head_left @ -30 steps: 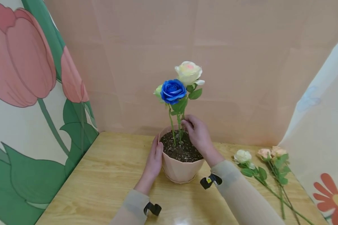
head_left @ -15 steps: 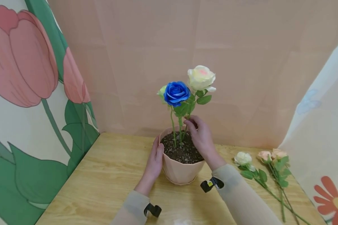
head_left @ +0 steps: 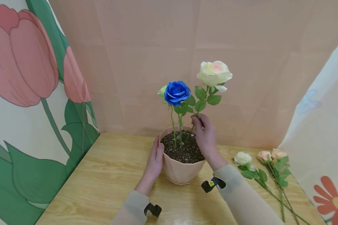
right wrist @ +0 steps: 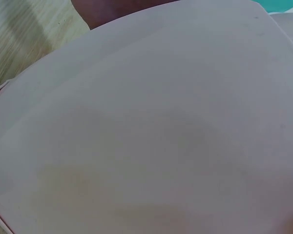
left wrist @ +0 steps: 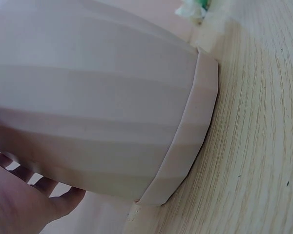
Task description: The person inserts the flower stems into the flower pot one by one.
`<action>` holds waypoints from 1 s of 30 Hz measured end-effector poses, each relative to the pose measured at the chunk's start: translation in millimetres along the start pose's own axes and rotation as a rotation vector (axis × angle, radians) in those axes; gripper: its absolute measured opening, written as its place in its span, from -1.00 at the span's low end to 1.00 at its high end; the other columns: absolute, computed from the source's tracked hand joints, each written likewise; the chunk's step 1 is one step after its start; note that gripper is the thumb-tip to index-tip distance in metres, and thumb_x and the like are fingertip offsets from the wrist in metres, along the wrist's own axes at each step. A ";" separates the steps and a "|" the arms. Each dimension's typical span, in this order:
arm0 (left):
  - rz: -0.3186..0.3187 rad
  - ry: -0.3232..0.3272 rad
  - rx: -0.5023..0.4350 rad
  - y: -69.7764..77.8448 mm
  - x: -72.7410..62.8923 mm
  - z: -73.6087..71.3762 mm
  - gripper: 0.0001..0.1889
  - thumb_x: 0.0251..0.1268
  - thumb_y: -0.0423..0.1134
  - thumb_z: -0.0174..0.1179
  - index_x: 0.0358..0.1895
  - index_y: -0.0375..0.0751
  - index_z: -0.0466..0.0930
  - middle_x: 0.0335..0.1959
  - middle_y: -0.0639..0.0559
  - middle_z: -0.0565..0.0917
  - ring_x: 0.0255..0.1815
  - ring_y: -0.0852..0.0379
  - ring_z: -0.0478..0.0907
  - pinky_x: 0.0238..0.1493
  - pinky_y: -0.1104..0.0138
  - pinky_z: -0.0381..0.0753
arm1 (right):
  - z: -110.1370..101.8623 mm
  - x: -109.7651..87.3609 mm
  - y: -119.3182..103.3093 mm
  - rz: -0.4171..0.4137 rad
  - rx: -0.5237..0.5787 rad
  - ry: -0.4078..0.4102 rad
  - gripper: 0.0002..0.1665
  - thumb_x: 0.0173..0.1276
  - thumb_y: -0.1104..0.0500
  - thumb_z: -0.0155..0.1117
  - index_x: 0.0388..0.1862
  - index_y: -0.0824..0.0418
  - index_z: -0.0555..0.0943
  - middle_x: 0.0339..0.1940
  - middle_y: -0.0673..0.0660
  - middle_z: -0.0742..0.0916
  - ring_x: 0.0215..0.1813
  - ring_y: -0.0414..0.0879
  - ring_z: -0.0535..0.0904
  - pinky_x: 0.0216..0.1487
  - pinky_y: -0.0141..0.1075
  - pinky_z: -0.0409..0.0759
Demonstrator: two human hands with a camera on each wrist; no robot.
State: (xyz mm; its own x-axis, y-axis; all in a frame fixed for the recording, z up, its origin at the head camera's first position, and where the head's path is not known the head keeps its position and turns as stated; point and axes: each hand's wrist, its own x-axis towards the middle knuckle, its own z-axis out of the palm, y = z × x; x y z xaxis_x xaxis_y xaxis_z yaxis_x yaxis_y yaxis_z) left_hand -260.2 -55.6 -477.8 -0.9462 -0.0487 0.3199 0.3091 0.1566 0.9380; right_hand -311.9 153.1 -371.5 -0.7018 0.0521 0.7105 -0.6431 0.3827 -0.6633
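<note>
My right hand (head_left: 207, 137) pinches the green stem of a cream-white rose with a pink centre (head_left: 215, 73), over the right part of a pale pink flowerpot (head_left: 183, 172). This rose leans right, its lower stem angling down to the dark soil (head_left: 186, 153). A blue rose (head_left: 177, 93) stands upright in the soil, and a pale green bloom (head_left: 161, 92) shows partly behind it. My left hand (head_left: 154, 159) rests against the pot's left side, thumb near the rim; its fingers (left wrist: 68, 201) touch the outer wall. The pot wall fills most of the right wrist view.
On the wooden table (head_left: 101, 175), to the right, lie a white rose (head_left: 243, 158) and peach roses (head_left: 278, 153), their stems crossing toward the front edge. A pink backdrop (head_left: 129, 62) rises behind the pot, and flower-printed panels flank the table.
My right hand has moved right and slightly up with the cream-white rose, whose bloom has swung right, away from the blue rose. My left hand stays against the pot.
</note>
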 end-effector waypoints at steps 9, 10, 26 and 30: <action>0.020 -0.010 -0.011 1.7 0.0 -1.7 -0.34 0.91 0.06 -0.25 0.83 -0.14 0.01 0.80 -0.19 0.13 0.78 -0.24 0.04 0.73 -0.21 0.03 | 2.7 4.8 1.1 -0.038 -0.079 -0.008 -0.73 0.79 0.22 0.17 0.07 0.31 0.78 -0.29 0.16 0.75 -0.37 0.00 0.59 -0.37 -0.37 0.46; 0.019 -0.011 -0.013 1.5 0.1 -2.0 -0.33 0.90 0.07 -0.25 0.83 -0.14 0.01 0.80 -0.19 0.13 0.78 -0.24 0.04 0.73 -0.21 0.02 | 3.6 5.5 1.6 -0.022 -0.081 -0.037 -0.74 0.79 0.23 0.17 0.06 0.31 0.78 -0.29 0.15 0.74 -0.38 0.02 0.59 -0.38 -0.36 0.47; 0.017 0.001 0.007 -1.5 0.5 -3.3 -0.32 0.89 0.10 -0.25 0.83 -0.14 0.03 0.79 -0.21 0.16 0.78 -0.25 0.07 0.73 -0.21 0.04 | 10.9 6.5 3.5 -0.034 -0.147 -0.209 -0.79 0.72 0.30 0.25 -0.11 0.32 0.79 -0.31 0.24 0.75 -0.33 -0.02 0.62 -0.29 -0.16 0.57; 0.041 0.002 -0.007 -1.2 1.1 -0.7 -0.34 0.90 0.02 -0.25 0.81 -0.24 0.05 0.78 -0.28 0.17 0.77 -0.29 0.08 0.73 -0.21 0.04 | 9.6 5.3 5.9 -0.022 -0.144 -0.244 -0.80 0.72 0.28 0.27 -0.07 0.30 0.81 -0.31 0.23 0.79 -0.32 0.01 0.66 -0.25 -0.11 0.61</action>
State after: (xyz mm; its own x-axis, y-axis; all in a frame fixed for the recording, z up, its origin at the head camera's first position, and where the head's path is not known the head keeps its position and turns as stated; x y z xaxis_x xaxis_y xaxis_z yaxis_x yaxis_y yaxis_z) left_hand -261.5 -56.6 -478.5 -0.9326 -0.0446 0.3581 0.3480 0.1516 0.9252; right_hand -322.4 146.7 -373.9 -0.7524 -0.1751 0.6351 -0.6212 0.5095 -0.5955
